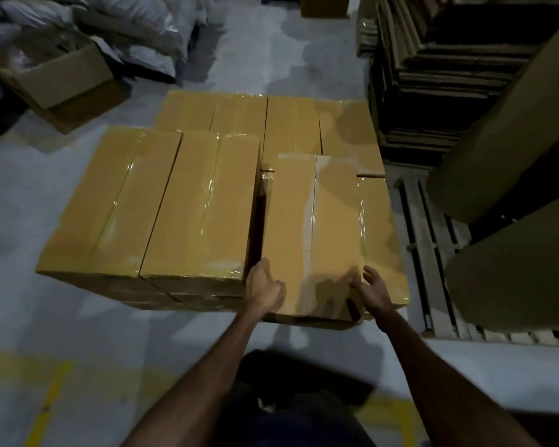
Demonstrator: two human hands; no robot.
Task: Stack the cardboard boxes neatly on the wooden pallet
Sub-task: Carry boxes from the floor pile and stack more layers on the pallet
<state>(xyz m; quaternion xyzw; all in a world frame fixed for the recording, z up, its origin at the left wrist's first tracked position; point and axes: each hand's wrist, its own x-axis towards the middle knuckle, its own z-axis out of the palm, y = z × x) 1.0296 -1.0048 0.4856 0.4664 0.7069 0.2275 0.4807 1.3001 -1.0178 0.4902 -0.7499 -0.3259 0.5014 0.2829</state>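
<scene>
Nearest the camera, two bare forearms reach out to the near end of a long taped carton (313, 233), which serves as the landmark here. The left hand (263, 287) sits at the carton's near left corner, its fingers curled over the top edge and gripping it. The right hand (373, 290) is at the carton's near right corner with fingers loosely spread and bent against the side; whether it truly clasps the cardboard or only touches it cannot be told. The carton lies lengthwise, pointing away from the person, on top of a lower layer of boxes (381, 221), with its near end slightly overhanging that layer. Just left of the carton, separated by a narrow dark gap, two similar taped boxes (155, 204) lie side by side at about the same height, their tops glossy with clear tape. Beyond the carton's far end, more boxes (255, 117) of the lower layer show in a row. The pallet beneath the stack is hidden. Right of the carton, a bare wooden pallet (433, 269) lies on the grey floor (13, 221), partly under large brown rolls (510, 133). Farther right and behind, flattened cardboard sheets (433, 75) are piled high. Far to the carton's left stands an open box (58, 75), with pale plastic bags (126, 24) beyond it.
</scene>
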